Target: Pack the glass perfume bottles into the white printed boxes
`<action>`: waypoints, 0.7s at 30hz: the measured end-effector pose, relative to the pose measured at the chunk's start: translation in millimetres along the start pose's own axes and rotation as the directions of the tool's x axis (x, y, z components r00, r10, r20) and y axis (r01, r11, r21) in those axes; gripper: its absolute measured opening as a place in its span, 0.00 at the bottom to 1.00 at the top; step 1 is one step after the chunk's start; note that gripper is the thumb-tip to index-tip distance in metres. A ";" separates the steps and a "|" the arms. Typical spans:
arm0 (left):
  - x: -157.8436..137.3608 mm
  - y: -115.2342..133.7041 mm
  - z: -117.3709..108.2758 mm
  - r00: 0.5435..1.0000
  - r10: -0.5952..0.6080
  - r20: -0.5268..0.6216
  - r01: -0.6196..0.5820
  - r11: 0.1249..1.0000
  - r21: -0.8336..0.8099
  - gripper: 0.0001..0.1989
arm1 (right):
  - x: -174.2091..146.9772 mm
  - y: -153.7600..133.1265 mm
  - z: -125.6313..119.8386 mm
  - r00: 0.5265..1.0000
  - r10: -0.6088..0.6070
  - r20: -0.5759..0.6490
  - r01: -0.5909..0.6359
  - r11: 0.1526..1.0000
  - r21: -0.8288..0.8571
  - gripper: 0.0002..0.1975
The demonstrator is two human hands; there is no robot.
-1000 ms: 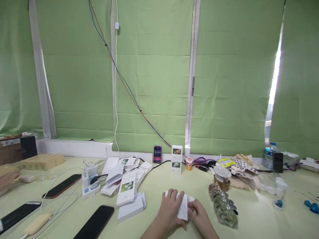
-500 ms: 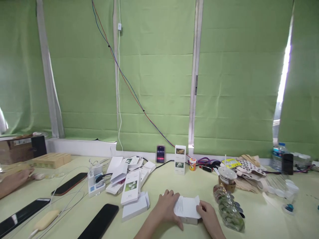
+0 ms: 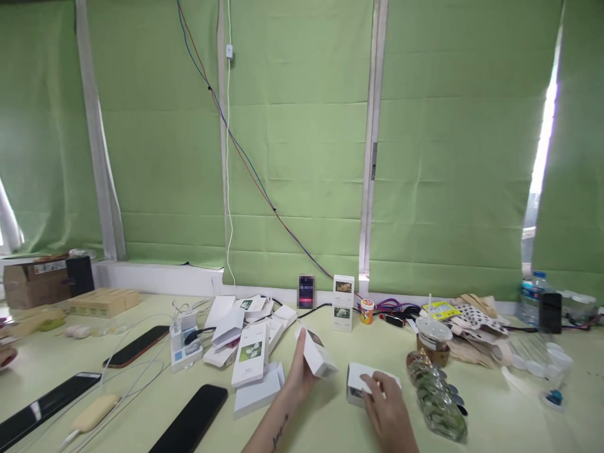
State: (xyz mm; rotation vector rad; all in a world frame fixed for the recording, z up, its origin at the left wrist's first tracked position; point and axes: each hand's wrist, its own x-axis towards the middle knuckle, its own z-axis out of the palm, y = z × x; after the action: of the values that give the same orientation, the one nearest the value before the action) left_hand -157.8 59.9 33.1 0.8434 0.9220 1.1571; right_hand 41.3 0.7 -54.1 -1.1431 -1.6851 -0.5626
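Note:
My left hand (image 3: 302, 371) is closed around a small white cardboard box (image 3: 319, 355), held tilted above the table with a printed picture on its upper side. A second white box (image 3: 353, 385) lies on the table to its right. My right hand (image 3: 385, 396) rests over that second box, with its fingers curled on the top and near edge. Left of my hands is a pile of flat white cartons (image 3: 250, 358), the front one printed with white flowers. Two small picture boxes (image 3: 343, 302) stand stacked behind.
Round clear-lidded containers (image 3: 436, 399) lie in a row at right, near a lidded cup (image 3: 433, 340). A black phone (image 3: 191, 418) lies at left, with a power strip (image 3: 185, 343) and cables. Another person's hand (image 3: 6, 356) shows at the far left edge.
Both hands were on one white box with a raised flap. Now my left hand has lifted a box to the left, and my right hand is on a separate box. The other person's hand has withdrawn leftward.

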 end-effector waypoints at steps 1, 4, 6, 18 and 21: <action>-3.2 -6.7 5.9 0.994 -0.092 0.055 0.098 0.990 -0.105 0.32 | -0.8 -7.6 1.9 0.997 -0.075 -0.012 0.075 0.997 -0.003 0.13; -13.3 -24.5 22.9 0.959 -0.203 0.199 0.260 0.909 -0.325 0.30 | -0.2 -25.5 3.4 0.986 -0.164 -0.032 0.165 0.986 0.007 0.16; -19.1 -32.2 31.0 0.959 -0.175 0.222 0.252 0.885 -0.392 0.29 | 1.2 -30.0 3.2 0.986 -0.162 -0.047 0.163 0.987 0.018 0.18; -29.3 -42.1 45.9 0.983 -0.069 0.167 0.139 0.879 -0.456 0.22 | 1.3 -19.7 11.2 0.980 -0.133 -0.150 0.136 0.991 0.009 0.12; -26.4 -44.4 44.4 0.987 -0.030 0.156 0.108 0.845 -0.523 0.19 | 2.8 -22.7 15.1 0.943 -0.259 -0.209 0.263 0.965 -0.009 0.13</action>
State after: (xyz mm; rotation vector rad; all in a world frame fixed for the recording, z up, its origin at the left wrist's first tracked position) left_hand -104.4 21.9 14.2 0.4251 0.4667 1.1917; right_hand 14.1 3.6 -54.5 -0.8190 -1.6642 -0.8030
